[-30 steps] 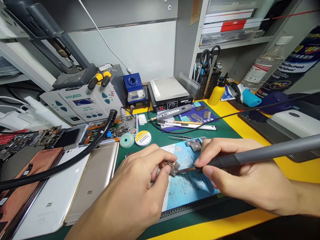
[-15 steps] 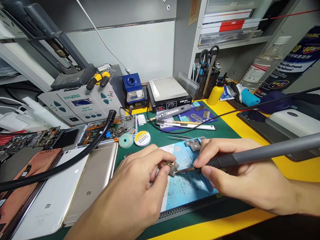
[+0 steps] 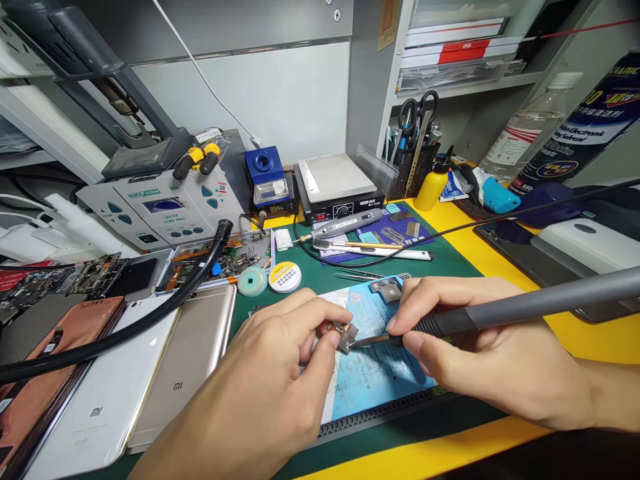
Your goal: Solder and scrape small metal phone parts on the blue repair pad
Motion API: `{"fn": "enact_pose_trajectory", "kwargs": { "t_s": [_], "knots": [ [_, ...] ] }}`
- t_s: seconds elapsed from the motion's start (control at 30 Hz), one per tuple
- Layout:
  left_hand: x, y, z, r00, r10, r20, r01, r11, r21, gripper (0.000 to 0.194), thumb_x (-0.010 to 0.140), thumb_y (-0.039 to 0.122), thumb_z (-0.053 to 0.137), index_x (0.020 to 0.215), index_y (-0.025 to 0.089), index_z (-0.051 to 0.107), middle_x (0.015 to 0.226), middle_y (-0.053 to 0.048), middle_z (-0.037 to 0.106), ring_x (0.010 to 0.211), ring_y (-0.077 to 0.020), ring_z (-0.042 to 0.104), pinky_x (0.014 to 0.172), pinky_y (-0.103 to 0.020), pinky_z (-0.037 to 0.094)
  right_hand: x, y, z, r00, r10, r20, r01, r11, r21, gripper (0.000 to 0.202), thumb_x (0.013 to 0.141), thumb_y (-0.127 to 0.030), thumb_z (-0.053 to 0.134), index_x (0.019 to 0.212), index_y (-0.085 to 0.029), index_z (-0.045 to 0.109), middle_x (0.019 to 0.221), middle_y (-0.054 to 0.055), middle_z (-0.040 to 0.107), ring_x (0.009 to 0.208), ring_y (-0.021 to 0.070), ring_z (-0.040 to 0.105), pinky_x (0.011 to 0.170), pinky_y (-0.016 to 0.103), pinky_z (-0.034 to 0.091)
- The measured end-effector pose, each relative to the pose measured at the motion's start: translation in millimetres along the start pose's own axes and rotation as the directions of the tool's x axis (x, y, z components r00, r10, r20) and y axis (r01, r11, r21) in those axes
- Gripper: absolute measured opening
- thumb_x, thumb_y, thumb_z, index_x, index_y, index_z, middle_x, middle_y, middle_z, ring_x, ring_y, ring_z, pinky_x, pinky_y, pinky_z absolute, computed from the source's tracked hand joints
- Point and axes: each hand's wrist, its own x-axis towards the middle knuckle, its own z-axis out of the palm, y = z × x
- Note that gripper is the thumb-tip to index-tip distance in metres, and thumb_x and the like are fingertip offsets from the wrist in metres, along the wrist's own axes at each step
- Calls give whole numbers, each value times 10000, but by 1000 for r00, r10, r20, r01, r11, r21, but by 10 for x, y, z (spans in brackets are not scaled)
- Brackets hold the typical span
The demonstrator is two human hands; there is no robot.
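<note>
Thumb and fingers of my left hand (image 3: 280, 367) pinch a small silvery circuit board piece (image 3: 349, 339) with a bit of orange flex at its edge. My right hand (image 3: 480, 353) grips a grey pen-shaped hand tool (image 3: 530, 307) like a pencil. Its thin metal tip (image 3: 373, 340) reaches to the right edge of the board piece; whether it touches is hard to make out. Below both hands lies a worn blue and white work pad (image 3: 380, 393). Another grey shielded board piece (image 3: 387, 289) rests on the pad's far edge.
Tweezers (image 3: 363, 275), a round tin (image 3: 285, 277) and a grey pen tool (image 3: 347, 223) lie beyond the pad. Phone backs (image 3: 183, 380) and a black hose (image 3: 150, 327) are at the left. A hot plate (image 3: 340, 180) stands behind; a black cable (image 3: 480, 220) crosses the right.
</note>
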Motion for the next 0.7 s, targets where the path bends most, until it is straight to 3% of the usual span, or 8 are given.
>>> {"fn": "enact_pose_trajectory", "kwargs": {
  "t_s": [0.53,0.7],
  "knots": [
    [9,20,5,1000,-1,0,1,1000,14,171,953,262,511,1026,306,659,846,36,639,712,-121,566,620,-261,394,-5,13,-13,1000,16,10,-16,1000,5,98,731,-122,655,750,-192,721,592,-14,591,491,120,493,451,235,393],
    [36,24,29,996,-8,-92,6,1000,-22,187,898,291,559,1009,249,703,734,-2,634,657,-149,562,565,-248,408,-13,23,-8,1000,18,2,-18,1000,2,107,735,-122,644,753,-197,719,595,-14,594,494,121,495,456,237,396]
  ]
}}
